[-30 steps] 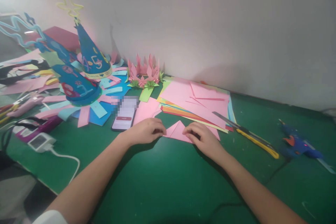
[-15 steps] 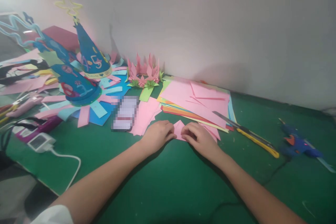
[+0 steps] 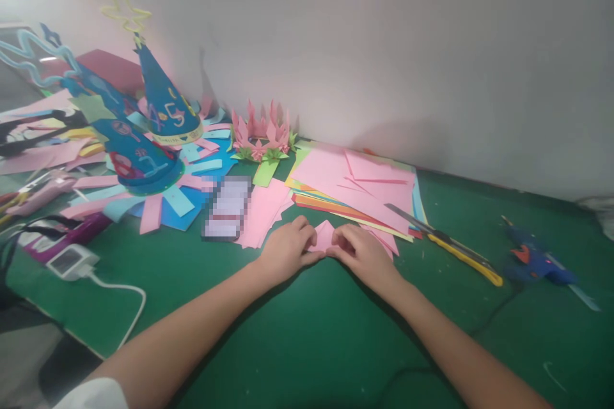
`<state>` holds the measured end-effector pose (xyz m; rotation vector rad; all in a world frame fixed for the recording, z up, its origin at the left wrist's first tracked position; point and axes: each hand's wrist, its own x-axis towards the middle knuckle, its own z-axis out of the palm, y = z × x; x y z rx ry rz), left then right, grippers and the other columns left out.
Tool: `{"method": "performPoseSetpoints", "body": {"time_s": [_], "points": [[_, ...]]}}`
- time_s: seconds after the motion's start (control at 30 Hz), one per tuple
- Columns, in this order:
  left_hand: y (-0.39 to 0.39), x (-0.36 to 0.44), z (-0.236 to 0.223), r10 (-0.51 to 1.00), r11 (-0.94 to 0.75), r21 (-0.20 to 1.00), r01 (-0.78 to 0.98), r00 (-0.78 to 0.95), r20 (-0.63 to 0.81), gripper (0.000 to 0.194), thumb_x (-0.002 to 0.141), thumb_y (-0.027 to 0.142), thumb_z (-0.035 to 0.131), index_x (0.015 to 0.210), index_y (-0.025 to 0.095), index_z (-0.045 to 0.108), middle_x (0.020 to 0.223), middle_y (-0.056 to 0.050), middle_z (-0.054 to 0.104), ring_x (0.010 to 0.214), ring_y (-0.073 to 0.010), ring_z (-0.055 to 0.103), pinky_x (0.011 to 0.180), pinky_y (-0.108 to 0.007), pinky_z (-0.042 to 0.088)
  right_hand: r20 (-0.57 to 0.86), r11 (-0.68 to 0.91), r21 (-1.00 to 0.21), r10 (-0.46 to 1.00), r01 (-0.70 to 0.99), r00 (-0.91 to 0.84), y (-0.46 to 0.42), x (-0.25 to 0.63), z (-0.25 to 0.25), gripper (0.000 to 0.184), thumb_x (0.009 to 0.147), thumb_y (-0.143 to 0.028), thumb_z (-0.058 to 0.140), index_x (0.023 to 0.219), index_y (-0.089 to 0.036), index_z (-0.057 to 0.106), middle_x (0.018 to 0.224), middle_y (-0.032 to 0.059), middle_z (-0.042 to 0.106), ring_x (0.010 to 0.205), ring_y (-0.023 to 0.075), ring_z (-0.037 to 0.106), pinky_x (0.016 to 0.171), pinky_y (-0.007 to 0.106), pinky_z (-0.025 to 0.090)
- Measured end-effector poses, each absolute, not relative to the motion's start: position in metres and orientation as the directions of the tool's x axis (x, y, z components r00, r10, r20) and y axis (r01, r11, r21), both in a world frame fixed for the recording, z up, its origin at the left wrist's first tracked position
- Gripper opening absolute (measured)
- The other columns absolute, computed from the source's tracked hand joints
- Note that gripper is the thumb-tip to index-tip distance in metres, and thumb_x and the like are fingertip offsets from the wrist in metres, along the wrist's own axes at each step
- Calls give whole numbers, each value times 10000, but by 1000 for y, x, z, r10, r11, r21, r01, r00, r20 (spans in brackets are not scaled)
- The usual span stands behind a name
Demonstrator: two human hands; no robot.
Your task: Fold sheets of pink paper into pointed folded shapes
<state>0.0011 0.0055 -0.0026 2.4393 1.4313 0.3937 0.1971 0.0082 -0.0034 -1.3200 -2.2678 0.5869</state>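
A small folded piece of pink paper [image 3: 323, 236], pointed at its far end, lies on the green table between my two hands. My left hand [image 3: 290, 249] grips its left side, thumb along the near edge. On the other side my right hand [image 3: 362, 252] pinches the paper, its thumb almost meeting the left thumb. Part of the paper is hidden by the fingers. Pink paper pieces [image 3: 263, 211] lie left of my left hand, and others show just beyond my right hand. Behind the hands is a stack of coloured paper sheets [image 3: 326, 172], pink on top.
A yellow utility knife [image 3: 465, 259] rests right of the hands, its blade out over the stack. Farther right lies a blue glue gun [image 3: 542, 262]. A blurred-out phone [image 3: 226, 208], a pink paper crown [image 3: 261, 134] and blue cone hats [image 3: 165, 99] stand or lie leftward.
Both thumbs have slid inward along the near edge of the pink paper and now nearly touch. The whole view has shifted slightly.
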Motion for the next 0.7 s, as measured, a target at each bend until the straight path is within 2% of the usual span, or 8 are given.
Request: {"method": "performPoseSetpoints", "body": {"time_s": [0.1, 0.23, 0.3, 0.47, 0.6, 0.7], "points": [[9, -3, -4, 882, -454, 467, 759, 457, 116, 205, 905, 350, 485, 841, 182, 584, 1041, -23, 542, 749, -126, 587, 665, -258, 451, 180, 415, -589, 904, 694, -387, 9, 199, -3, 25, 846, -217, 524, 834, -206, 543, 769, 18, 580, 706, 177, 525, 626, 286, 396], [10, -4, -7, 870, -483, 476, 735, 465, 165, 100, 906, 234, 470, 956, 201, 550, 1059, -11, 564, 818, -142, 603, 702, -264, 466, 153, 365, -567, 927, 738, -341, 12, 201, -6, 221, 829, -257, 548, 1038, -195, 579, 791, 33, 583, 700, 190, 535, 607, 297, 407], [9, -3, -8, 867, -491, 476, 730, 463, 185, 128, 902, 214, 466, 1019, 209, 519, 1076, -11, 576, 855, -152, 606, 707, -265, 470, 140, 353, -552, 932, 756, -334, 12, 201, -6, 269, 823, -275, 556, 1077, -194, 594, 776, 33, 578, 694, 195, 537, 602, 302, 407], [6, -2, -11, 876, -470, 550, 690, 440, 196, 215, 873, 196, 498, 1086, 215, 473, 1099, -23, 590, 925, -169, 600, 752, -280, 475, 127, 353, -589, 929, 727, -348, 13, 200, -3, 207, 810, -259, 555, 995, -215, 637, 769, 25, 578, 660, 176, 520, 601, 296, 406], [6, -2, -15, 905, -408, 640, 651, 383, 187, 338, 802, 142, 557, 1117, 214, 457, 1032, -15, 600, 816, -150, 592, 705, -269, 472, 101, 300, -680, 942, 669, -320, 12, 200, -3, 185, 791, -256, 555, 958, -214, 621, 771, 11, 590, 590, 145, 488, 558, 279, 393], [7, -1, -15, 909, -394, 674, 625, 374, 184, 352, 797, 132, 552, 1130, 197, 460, 951, -15, 597, 744, -136, 567, 690, -265, 462, 83, 247, -742, 956, 623, -281, 11, 200, -4, 149, 781, -277, 556, 901, -206, 607, 735, 5, 600, 596, 144, 513, 544, 270, 399]]}}
